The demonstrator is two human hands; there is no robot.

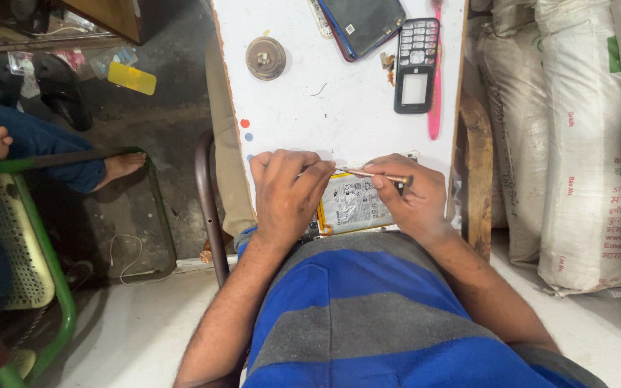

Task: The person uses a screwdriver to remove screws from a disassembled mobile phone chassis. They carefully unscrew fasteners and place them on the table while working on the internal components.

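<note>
Over the white table (289,93), I watch my left hand (287,192) press down, fingers curled, on an opened phone (353,205) whose silver battery faces up at the table's near edge. My right hand (407,195) pinches a slim copper-coloured screwdriver (371,174), its tip lying over the phone toward the left hand. Farther up the table from the phone lie a black keypad phone frame (416,65), a pink toothbrush (435,108), a round metal disc (265,57) and a dark smartphone (362,23)
</note>
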